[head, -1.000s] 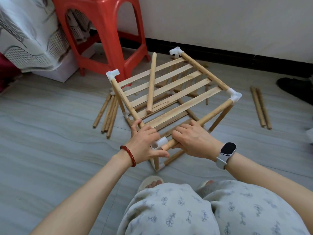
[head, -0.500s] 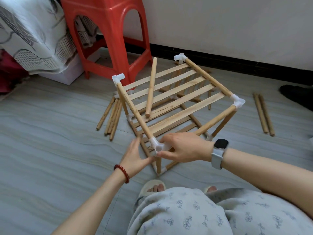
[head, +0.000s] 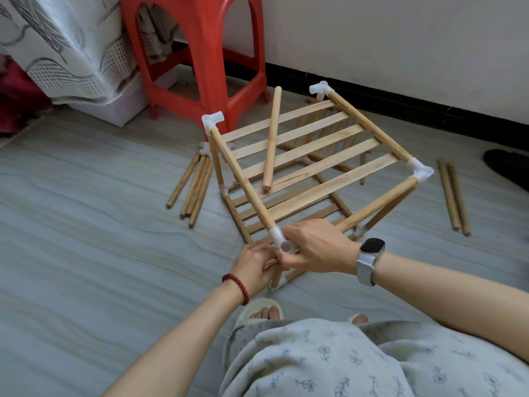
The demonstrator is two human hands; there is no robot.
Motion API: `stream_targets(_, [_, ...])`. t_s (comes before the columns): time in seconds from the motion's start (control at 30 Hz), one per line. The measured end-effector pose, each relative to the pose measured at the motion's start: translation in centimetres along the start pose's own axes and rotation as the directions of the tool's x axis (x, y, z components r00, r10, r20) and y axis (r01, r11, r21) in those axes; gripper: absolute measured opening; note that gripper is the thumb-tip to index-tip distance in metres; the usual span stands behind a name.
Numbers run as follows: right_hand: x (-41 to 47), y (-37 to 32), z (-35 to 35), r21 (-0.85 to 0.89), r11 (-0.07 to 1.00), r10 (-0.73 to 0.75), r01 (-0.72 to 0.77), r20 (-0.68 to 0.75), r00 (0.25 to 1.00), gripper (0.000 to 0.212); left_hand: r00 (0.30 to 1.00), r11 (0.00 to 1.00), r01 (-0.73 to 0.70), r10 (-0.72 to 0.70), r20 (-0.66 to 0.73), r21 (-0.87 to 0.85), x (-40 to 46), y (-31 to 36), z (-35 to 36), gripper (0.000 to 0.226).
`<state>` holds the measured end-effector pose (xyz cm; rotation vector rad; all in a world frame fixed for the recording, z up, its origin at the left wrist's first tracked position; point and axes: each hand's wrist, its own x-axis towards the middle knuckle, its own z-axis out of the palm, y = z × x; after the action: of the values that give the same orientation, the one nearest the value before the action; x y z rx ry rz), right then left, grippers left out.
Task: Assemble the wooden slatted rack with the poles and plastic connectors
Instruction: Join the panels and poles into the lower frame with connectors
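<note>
A person's left hand [head: 254,265] grips the upright pole [head: 275,277] under the rack's [head: 309,156] near corner, while the right hand [head: 317,247] curls over the white connector [head: 282,242] there. A loose pole [head: 272,138] lies across the slats; spare poles [head: 194,187] rest on the floor [head: 86,224] beside a red stool [head: 200,53].
</note>
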<state>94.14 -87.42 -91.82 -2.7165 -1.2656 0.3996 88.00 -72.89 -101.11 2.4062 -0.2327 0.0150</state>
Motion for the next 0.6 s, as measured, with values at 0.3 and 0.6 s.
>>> stream_targets(0.3, [0.0, 0.2, 0.5, -0.029, 0.999, 0.019, -0.02, -0.04, 0.999, 0.044, 0.993, 0.995, 0.087, -0.09, 0.076, 0.037, 0.1, 0.0, 0.5, 0.027])
stream_targets(0.6, [-1.4, 2.9, -1.0, 0.028, 0.998, -0.065, 0.065, -0.012, 0.998, 0.04, 0.978, 0.971, 0.125, -0.087, 0.188, -0.203, 0.1, 0.1, 0.2, 0.005])
